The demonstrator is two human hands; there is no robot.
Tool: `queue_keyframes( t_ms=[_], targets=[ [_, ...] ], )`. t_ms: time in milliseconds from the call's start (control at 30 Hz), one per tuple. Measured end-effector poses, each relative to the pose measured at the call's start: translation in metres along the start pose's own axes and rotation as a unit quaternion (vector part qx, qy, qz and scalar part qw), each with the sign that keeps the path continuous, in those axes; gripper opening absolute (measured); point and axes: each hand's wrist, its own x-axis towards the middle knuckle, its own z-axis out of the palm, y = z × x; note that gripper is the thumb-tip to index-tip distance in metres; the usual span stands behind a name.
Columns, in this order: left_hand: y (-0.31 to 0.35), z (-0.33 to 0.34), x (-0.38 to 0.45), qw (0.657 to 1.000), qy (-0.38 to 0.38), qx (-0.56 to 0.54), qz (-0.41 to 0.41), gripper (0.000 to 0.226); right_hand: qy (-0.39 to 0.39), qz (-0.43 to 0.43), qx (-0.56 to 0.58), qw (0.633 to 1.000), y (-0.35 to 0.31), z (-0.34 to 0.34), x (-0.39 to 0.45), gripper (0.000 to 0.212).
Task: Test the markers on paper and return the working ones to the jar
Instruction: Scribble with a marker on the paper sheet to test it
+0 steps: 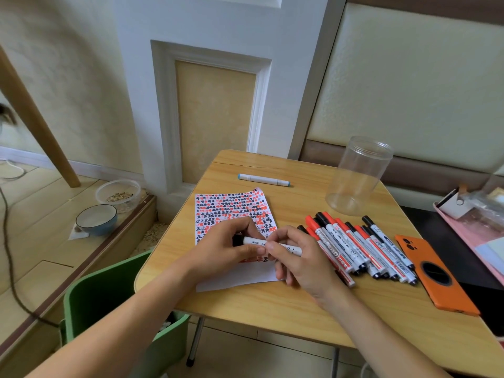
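Observation:
Both hands hold one white marker (255,241) with a black cap level above the paper (231,205). My left hand (229,248) grips the capped left end. My right hand (297,257) pinches the barrel farther right. The paper lies on the wooden table (272,304) and is covered in rows of red and black marks. A pile of several red-capped and black-capped markers (362,244) lies to the right of my hands. The clear plastic jar (357,175) stands upright with nothing in it at the back right.
A white marker with blue ends (263,180) lies alone at the table's back. An orange phone (433,274) lies face down at the right edge. A pink tray (474,219) sits further right. A green bin (109,304) stands below left, with two bowls (96,219) on the floor.

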Motion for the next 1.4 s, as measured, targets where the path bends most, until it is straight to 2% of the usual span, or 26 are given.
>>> queue_keyframes(
  t_ms=[367,433,500,600,700,767,867,933,1067,1400],
  targets=[
    [0.000,-0.005,0.002,0.998,-0.002,0.056,0.005,0.018,-0.009,-0.015,0.001,1.000,-0.004,-0.001,-0.003,0.002],
    [0.000,-0.005,0.001,0.997,0.000,0.077,0.020,0.021,-0.008,-0.030,-0.029,0.999,-0.008,-0.002,-0.004,0.004],
    [-0.002,-0.003,0.001,0.994,0.006,0.108,0.031,0.025,-0.009,-0.062,-0.115,0.991,-0.010,-0.005,-0.006,0.006],
    [-0.008,-0.003,0.001,0.983,-0.001,0.170,0.064,0.029,-0.035,-0.104,-0.262,0.959,-0.015,-0.008,-0.012,0.018],
    [-0.012,-0.005,0.001,0.968,0.003,0.243,0.066,0.044,-0.063,-0.148,-0.337,0.928,-0.018,-0.011,-0.017,0.029],
    [-0.014,-0.011,0.003,0.944,0.041,0.325,0.038,0.055,-0.005,-0.165,-0.391,0.906,-0.014,-0.017,-0.017,0.031],
    [-0.021,-0.024,0.006,0.905,0.070,0.418,-0.031,0.069,0.155,-0.155,-0.449,0.866,-0.005,-0.036,-0.013,0.010],
    [-0.028,-0.026,0.006,0.891,0.060,0.446,-0.064,0.075,0.200,-0.113,-0.513,0.827,0.001,-0.049,-0.012,0.023],
    [-0.030,-0.019,0.004,0.879,0.045,0.468,-0.081,0.082,0.230,-0.075,-0.596,0.765,0.012,-0.063,-0.016,0.042],
    [-0.026,-0.013,0.006,0.871,0.025,0.484,-0.078,0.083,0.231,-0.053,-0.648,0.724,0.018,-0.062,-0.020,0.046]
  ],
)
